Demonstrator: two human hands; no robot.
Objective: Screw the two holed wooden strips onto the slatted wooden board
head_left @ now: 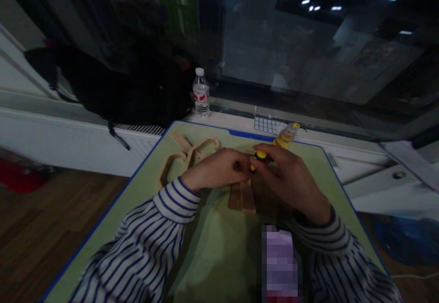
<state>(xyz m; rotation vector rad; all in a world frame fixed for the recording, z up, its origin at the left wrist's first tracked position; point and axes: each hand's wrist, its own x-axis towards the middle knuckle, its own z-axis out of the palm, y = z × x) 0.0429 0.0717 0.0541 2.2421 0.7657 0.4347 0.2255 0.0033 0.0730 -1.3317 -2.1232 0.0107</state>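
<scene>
No wording is legible: the red-and-white label point(200, 94) on the clear bottle point(202, 108) beyond the table's point(212, 257) far left corner is too small, likewise dark print on the yellow-labelled bottle point(286, 136) at its far edge.

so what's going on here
A person in striped sleeves holds a small yellow-and-black tool in the right hand, above wooden pieces on the table. The left hand is close by the tool's lower end; what its fingertips grip is hidden. Curved wooden parts lie beyond the left forearm.
</scene>
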